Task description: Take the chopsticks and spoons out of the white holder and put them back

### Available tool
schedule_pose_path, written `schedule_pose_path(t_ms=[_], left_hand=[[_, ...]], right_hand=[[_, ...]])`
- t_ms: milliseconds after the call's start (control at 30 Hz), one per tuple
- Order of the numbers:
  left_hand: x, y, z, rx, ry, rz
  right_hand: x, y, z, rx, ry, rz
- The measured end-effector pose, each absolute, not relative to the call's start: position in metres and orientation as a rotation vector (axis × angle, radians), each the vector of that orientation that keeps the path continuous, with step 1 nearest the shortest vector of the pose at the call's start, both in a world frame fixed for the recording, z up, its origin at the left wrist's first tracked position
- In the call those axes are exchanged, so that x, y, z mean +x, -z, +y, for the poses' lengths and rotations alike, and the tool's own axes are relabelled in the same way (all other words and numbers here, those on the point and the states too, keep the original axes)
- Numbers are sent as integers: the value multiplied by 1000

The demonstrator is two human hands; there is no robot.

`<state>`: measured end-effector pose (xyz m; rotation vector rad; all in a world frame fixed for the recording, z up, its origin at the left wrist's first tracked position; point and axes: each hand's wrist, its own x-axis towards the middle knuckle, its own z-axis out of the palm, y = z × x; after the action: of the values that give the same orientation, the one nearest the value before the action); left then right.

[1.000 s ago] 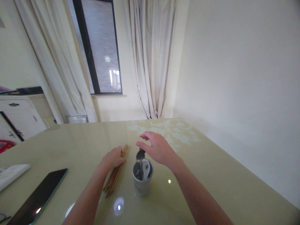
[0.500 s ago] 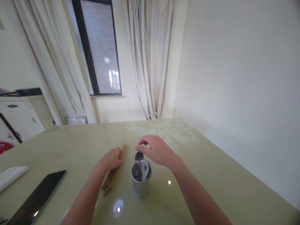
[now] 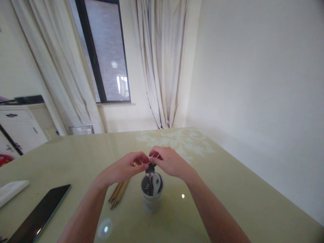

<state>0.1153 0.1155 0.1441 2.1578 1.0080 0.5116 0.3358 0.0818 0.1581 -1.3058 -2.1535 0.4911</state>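
A grey-white utensil holder [image 3: 152, 201] stands upright on the table. In it are a metal spoon [image 3: 150, 170], bowl up, and a white ceramic spoon [image 3: 156, 184] with a blue mark. Over the holder, my left hand [image 3: 128, 166] curls in from the left, thumb and fingertips closed at the rim of the metal spoon's bowl. From the right, my right hand [image 3: 169, 162] has its thumb and bent fingers closed at the top of the same bowl. The fingertips nearly meet and partly hide each other. A bundle of wooden chopsticks [image 3: 118, 194] lies below my left hand, its far end covered.
A dark tablet [image 3: 42, 214] lies at the table's left, with a white object [image 3: 12, 190] beyond it. The glossy green table [image 3: 215, 202] runs along a wall on the right. Curtains [image 3: 162, 67] and a window [image 3: 106, 50] are behind, a white cabinet [image 3: 20, 125] at far left.
My left hand has let go of the chopsticks and moved up and right to the metal spoon. The right hand stays over the holder, almost unmoved.
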Motion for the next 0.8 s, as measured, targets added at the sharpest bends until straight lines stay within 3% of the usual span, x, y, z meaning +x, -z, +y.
schedule_pose_path(t_ms=[167,300,433,567,800], left_hand=[[128,-138,112,2209,-523,1173],[117,-149,111,2055,-613,997],[91,-160,116,1790,-987,974],[67,-133,143,1519,-1271,1217],[46,-57,183,1678,-887,1815]], right_hand=[[337,-157,83,-1339,-398,-2183],[338,-154,84,-1358,-441,-2160],[338,-154,84,-1363,-449,-2154],[337,-153,84,-1429,-428,-2175],[340,-159,84,-1351,-496,-2064]])
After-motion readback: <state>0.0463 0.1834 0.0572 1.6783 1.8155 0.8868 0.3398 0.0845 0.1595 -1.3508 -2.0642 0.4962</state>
